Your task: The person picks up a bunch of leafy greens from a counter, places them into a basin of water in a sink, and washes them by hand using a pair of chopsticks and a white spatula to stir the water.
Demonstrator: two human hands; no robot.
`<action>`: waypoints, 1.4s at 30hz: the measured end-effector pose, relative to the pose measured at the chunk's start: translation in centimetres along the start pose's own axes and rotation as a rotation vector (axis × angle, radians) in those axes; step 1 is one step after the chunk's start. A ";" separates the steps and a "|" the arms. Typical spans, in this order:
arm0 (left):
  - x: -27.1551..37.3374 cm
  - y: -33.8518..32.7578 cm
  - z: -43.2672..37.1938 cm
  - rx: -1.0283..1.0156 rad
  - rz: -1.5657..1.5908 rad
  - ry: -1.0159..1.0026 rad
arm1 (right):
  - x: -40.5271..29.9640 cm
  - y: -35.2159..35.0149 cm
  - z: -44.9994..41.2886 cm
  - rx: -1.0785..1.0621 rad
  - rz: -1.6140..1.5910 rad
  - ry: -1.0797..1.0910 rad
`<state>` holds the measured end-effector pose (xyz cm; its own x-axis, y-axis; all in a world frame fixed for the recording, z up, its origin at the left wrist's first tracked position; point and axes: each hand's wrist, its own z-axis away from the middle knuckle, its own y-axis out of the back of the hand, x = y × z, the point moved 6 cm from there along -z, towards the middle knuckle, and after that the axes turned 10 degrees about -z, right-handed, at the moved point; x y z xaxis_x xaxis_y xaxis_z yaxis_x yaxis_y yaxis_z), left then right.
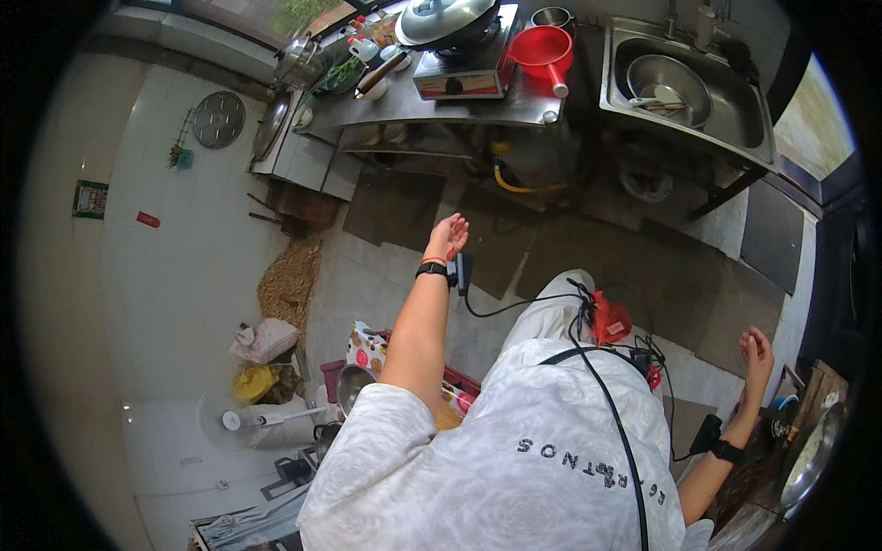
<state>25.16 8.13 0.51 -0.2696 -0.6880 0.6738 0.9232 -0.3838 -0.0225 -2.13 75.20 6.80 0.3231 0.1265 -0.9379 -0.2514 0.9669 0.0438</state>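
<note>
My left hand (pixel 449 235) hangs in mid-air over the floor mats, with nothing in it and its fingers loosely bent. A black strap with a small device sits at that wrist. Off to the right, my right hand (pixel 758 355) is also bare, its fingers loosely curled, close to a wooden surface by the right edge. Ahead stands a steel worktable (pixel 475 113) with a gas stove (pixel 458 81). On the stove rests a wok under a domed metal lid (pixel 448 21). A red plastic ladle (pixel 541 52) lies beside the stove, its handle over the table's front edge.
A steel sink (pixel 741 124) holds a metal basin (pixel 644 65) with utensils. Dark mats (pixel 599 255) cover the floor. Along the left wall are a brown heap (pixel 289 282), bags and a fan (pixel 231 420). Black cables (pixel 524 301) run from my wrists to my waist.
</note>
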 end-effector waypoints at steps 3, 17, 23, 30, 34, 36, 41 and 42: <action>4.9 -3.2 -1.3 -0.008 0.017 -0.005 | 0.0 -0.6 -1.5 0.069 -0.006 -0.102; 23.7 -13.4 -22.1 0.105 -0.021 -0.085 | -5.1 -14.9 -12.4 0.183 -0.115 -0.262; 25.5 -13.0 -24.6 0.234 0.073 -0.016 | 0.0 -16.9 -14.8 0.175 -0.155 -0.387; 26.9 -13.8 -22.1 0.310 -0.123 -0.061 | 8.7 -16.8 -17.8 0.215 -0.209 -0.508; 26.7 -14.7 -20.9 0.260 -0.099 -0.060 | 9.8 -17.4 -18.7 0.191 -0.178 -0.575; 26.9 -14.7 -20.8 0.281 -0.087 -0.115 | 10.5 -17.6 -18.6 0.172 -0.168 -0.579; 27.3 -14.1 -21.6 0.246 -0.068 -0.170 | 11.5 -18.1 -18.0 0.131 -0.169 -0.586; 27.4 -14.1 -21.7 0.240 -0.070 -0.199 | 11.6 -18.0 -17.9 0.131 -0.169 -0.585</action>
<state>-1.22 -18.64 3.28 -0.2975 -0.5225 0.7991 0.9490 -0.2530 0.1879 -10.22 55.23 -11.03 0.8043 0.0344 -0.5932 -0.0514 0.9986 -0.0118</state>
